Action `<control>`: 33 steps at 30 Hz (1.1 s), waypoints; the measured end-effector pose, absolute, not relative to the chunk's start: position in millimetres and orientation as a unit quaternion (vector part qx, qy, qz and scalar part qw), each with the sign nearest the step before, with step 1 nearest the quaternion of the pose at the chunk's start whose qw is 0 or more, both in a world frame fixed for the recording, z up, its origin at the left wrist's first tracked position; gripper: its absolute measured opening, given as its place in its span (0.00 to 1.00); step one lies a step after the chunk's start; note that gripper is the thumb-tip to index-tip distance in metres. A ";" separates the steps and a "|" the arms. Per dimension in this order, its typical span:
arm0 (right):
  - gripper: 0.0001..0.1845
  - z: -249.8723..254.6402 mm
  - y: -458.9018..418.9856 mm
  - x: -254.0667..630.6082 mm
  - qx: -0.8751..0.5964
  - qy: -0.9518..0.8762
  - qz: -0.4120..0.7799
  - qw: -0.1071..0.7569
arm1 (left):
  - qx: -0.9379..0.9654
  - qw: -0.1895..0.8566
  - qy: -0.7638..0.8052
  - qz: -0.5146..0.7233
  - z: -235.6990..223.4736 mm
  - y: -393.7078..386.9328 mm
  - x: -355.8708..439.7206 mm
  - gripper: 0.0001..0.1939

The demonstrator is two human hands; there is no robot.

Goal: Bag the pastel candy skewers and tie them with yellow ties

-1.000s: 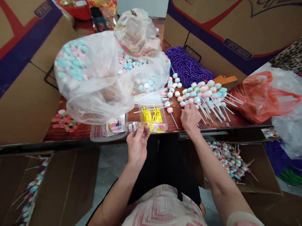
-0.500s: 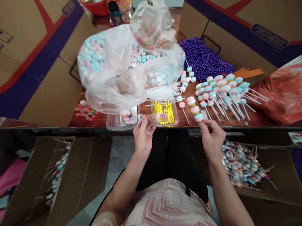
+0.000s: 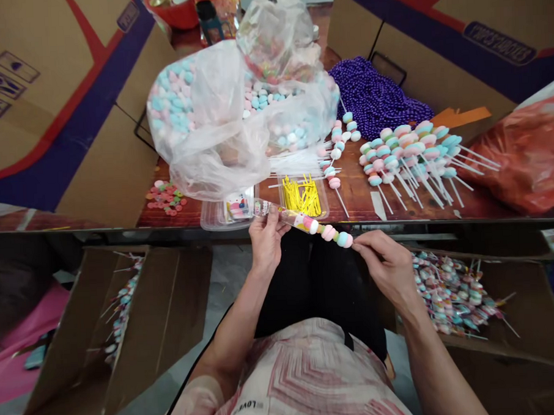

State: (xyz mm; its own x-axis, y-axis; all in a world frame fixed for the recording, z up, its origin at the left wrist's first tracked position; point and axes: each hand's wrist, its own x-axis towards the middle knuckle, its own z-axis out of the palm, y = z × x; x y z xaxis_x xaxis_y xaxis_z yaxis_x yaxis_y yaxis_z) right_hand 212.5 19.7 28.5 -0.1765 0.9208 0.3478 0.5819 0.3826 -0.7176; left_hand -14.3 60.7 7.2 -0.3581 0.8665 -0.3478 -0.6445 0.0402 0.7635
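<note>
My left hand [image 3: 266, 240] pinches a clear printed plastic sleeve [image 3: 290, 215] at the table's front edge. In my right hand [image 3: 384, 256] is the stick end of a candy skewer [image 3: 329, 232], strung with pink, white, blue and green sweets. The skewer's far tip meets the open mouth of the sleeve; how deep it sits inside is hard to make out. Just behind my left hand lie a plastic tray [image 3: 210, 225] of printed sleeves and another holding yellow twist ties [image 3: 301, 197]. A pile of candy skewers [image 3: 407, 156] rests on the table to the right.
Plastic bags of pastel candies [image 3: 171, 102] fill the table's middle, with white sticks [image 3: 298, 162] before them. Purple beads [image 3: 375, 96] lie behind. Large cartons [image 3: 108, 129] flank both sides. Below the edge, open boxes hold skewers [image 3: 125, 312] at left and wrapped skewers [image 3: 450, 295] at right.
My right hand has brought the candy skewer leftward and down, turning it level, so its tip now meets the sleeve. My left hand keeps its pinch; the sleeve now slants down toward the right.
</note>
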 end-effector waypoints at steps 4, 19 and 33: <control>0.06 24.4 17.1 202.3 -0.504 -0.730 0.249 0.389 | 0.179 0.515 0.482 0.685 -0.7 58.1 -12.3 0.24; 0.07 10.6 9.4 167.1 -0.528 -0.698 0.240 0.420 | 0.127 0.511 0.481 0.701 -1.8 58.7 -7.0 0.24; 0.07 8.0 10.0 163.5 -0.537 -0.685 0.268 0.413 | 0.193 0.528 0.485 0.670 -1.6 51.1 -9.5 0.22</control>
State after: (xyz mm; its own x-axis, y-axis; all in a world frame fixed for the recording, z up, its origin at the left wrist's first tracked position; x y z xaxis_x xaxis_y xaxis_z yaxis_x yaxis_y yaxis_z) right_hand 163.5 10.0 8.0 -0.0812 0.9572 0.2779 0.5143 0.2790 -0.8109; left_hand -9.5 51.1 -1.6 -0.3670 0.8950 -0.2535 -0.5199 0.0286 0.8538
